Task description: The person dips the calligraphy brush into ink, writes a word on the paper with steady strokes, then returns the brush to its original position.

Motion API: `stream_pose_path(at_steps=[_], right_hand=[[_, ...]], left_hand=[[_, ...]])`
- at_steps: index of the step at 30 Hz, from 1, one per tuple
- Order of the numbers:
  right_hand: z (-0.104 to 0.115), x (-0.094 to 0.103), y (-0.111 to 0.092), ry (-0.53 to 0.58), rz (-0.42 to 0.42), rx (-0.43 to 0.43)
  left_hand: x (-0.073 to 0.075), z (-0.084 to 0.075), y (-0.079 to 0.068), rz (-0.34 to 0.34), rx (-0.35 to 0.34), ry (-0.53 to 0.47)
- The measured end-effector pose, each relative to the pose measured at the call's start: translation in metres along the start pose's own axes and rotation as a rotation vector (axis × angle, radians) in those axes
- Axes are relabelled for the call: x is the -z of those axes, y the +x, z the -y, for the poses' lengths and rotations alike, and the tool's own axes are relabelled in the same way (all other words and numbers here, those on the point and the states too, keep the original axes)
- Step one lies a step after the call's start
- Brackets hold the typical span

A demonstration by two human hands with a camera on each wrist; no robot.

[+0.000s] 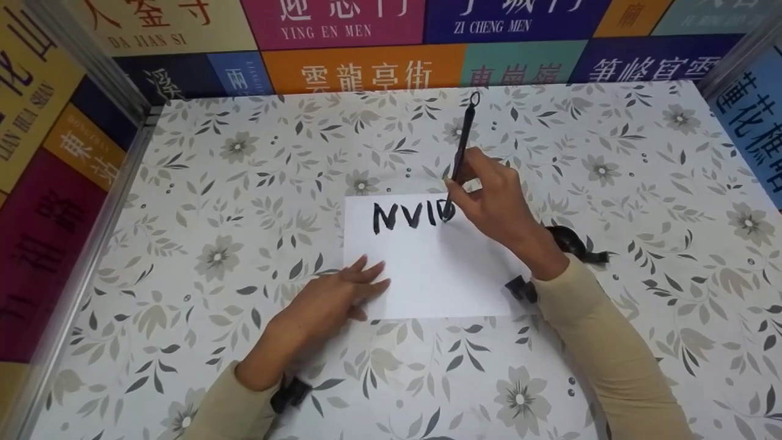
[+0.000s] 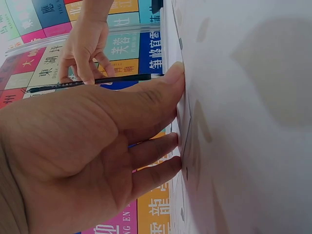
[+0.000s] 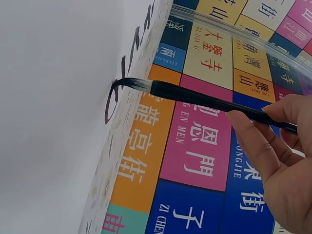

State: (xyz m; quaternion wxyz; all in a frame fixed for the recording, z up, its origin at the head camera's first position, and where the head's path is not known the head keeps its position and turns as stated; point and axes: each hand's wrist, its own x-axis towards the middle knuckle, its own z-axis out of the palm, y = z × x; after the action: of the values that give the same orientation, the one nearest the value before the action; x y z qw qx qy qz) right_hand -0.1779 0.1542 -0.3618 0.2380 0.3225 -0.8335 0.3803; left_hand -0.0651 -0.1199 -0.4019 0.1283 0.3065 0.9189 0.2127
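My right hand (image 1: 498, 198) pinches a black ink brush (image 1: 462, 143) near the middle of its handle, and the brush leans with its looped end up. In the right wrist view the dark, bent tip of the brush (image 3: 190, 96) touches the paper at a curved stroke. Bold black letters (image 1: 406, 216) reading "NVI" and a D-like shape run along the upper part of a white sheet of paper (image 1: 440, 275). My left hand (image 1: 327, 299) rests with spread fingers on the sheet's left edge; its fingertips (image 2: 174, 78) touch the surface.
A floral-patterned cloth (image 1: 220, 256) covers the table around the sheet. Behind and beside it stand panels (image 1: 366, 67) of coloured blocks with characters. Black straps (image 1: 574, 241) hang at the right wrist, and a black piece (image 1: 291, 394) sits by the left cuff.
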Motion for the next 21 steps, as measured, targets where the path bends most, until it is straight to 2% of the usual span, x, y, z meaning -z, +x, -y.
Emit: stream_pose_path(at_steps=[7,13,21], right_hand=[[0.002,0.015,0.001,-0.021,-0.06,0.001],[-0.011,0.029,-0.007,-0.071,-0.16,-0.047],[-0.027,0.027,-0.012,-0.035,-0.236,-0.09]], left_hand=[[-0.001,-0.001,0.0,-0.009,-0.008,-0.02],[-0.003,-0.002,0.0,-0.01,-0.007,-0.016],[-0.001,0.001,0.0,-0.014,-0.004,-0.015]])
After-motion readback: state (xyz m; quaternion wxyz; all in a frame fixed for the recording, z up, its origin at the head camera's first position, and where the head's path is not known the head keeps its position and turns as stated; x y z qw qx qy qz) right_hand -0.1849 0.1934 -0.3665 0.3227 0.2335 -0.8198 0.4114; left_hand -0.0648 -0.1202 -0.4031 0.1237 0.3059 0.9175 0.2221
